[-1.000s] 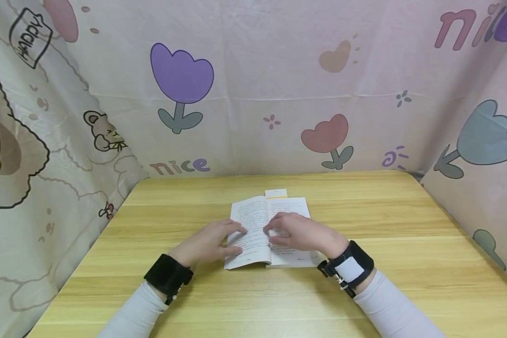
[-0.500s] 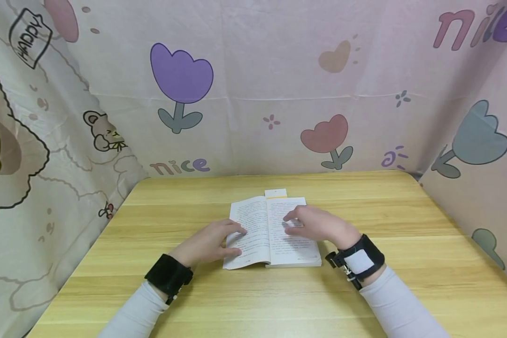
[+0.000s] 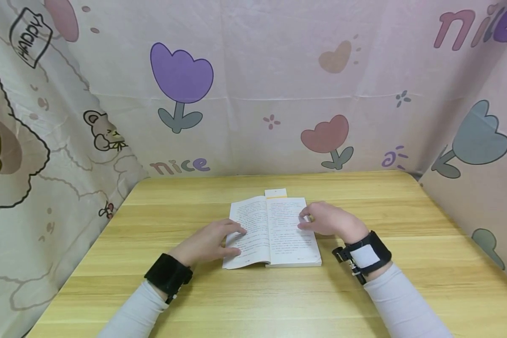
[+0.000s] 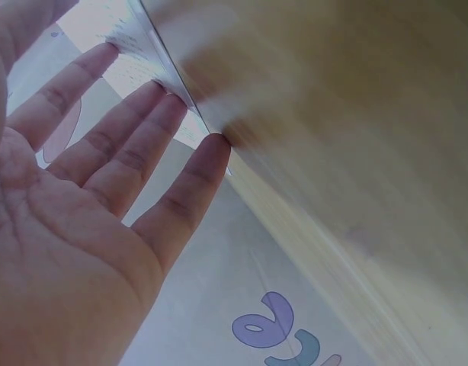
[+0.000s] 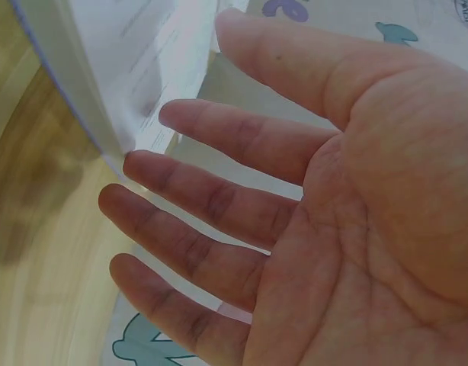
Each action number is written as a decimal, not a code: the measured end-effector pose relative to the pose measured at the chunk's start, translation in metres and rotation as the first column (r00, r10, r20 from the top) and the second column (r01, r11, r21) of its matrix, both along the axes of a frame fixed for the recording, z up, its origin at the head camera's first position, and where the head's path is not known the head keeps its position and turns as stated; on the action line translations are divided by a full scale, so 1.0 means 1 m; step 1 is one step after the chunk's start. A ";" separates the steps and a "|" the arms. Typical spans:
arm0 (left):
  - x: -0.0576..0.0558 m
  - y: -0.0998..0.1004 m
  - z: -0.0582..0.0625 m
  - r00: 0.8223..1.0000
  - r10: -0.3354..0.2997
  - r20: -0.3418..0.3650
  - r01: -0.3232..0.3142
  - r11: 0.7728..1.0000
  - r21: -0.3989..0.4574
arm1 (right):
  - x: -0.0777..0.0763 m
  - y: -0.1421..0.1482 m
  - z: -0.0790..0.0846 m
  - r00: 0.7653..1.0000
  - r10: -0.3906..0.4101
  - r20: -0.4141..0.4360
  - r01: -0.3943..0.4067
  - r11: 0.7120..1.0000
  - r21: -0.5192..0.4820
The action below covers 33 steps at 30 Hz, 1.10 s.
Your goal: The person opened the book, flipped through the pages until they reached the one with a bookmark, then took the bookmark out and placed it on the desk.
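Observation:
An open book [image 3: 289, 244] lies on the wooden table, its left page [image 3: 249, 216] bulging slightly upward. A white card-like tab with a yellow line [image 3: 275, 193] sticks out past its top edge. My left hand [image 3: 209, 241] rests on the left page near the outer edge, fingers spread; in the left wrist view the fingertips [image 4: 219, 142] meet the page edge. My right hand [image 3: 331, 219] is at the right page's outer edge, fingers extended and apart. In the right wrist view its fingers [image 5: 219, 202] are straight beside the book's edge, holding nothing.
The wooden table [image 3: 253, 300] stretches around the book on all sides. A printed cloth [image 3: 257, 61] hangs behind it and along both sides. Each wrist wears a black strap [image 3: 169, 277] with a small device.
My right hand has slid rightward across the right page, from near the book's spine to the outer edge. The left hand and the book stay about where they were.

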State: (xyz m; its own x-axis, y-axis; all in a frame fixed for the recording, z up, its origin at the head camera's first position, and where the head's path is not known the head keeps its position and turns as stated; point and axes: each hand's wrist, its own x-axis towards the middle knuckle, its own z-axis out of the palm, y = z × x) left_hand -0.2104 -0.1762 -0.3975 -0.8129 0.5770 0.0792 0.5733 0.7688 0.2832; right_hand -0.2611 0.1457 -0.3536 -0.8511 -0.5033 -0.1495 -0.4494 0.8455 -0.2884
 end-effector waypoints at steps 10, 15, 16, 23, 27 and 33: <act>0.000 -0.001 0.001 1.000 -0.014 0.004 0.014 1.000 0.009 | -0.003 0.014 -0.002 0.999 -0.037 0.020 0.037 0.999 0.007; 0.001 0.000 0.001 1.000 -0.010 0.006 0.010 1.000 0.007 | -0.003 0.018 -0.004 0.999 -0.041 0.023 0.041 0.999 0.016; 0.001 0.000 0.001 1.000 -0.011 0.007 0.010 1.000 0.007 | -0.003 0.018 -0.004 0.999 -0.039 0.023 0.039 0.999 0.017; 0.000 -0.001 0.001 1.000 -0.015 0.009 0.015 1.000 0.012 | -0.003 0.017 -0.004 0.998 -0.047 0.036 0.046 0.999 0.018; 0.000 -0.001 0.000 1.000 -0.007 0.017 0.007 1.000 0.005 | -0.003 0.017 -0.003 0.998 -0.046 0.046 0.045 0.999 0.028; 0.000 -0.001 -0.001 1.000 0.002 0.027 -0.002 1.000 0.005 | -0.003 0.016 -0.002 0.997 -0.051 0.052 0.050 0.998 0.034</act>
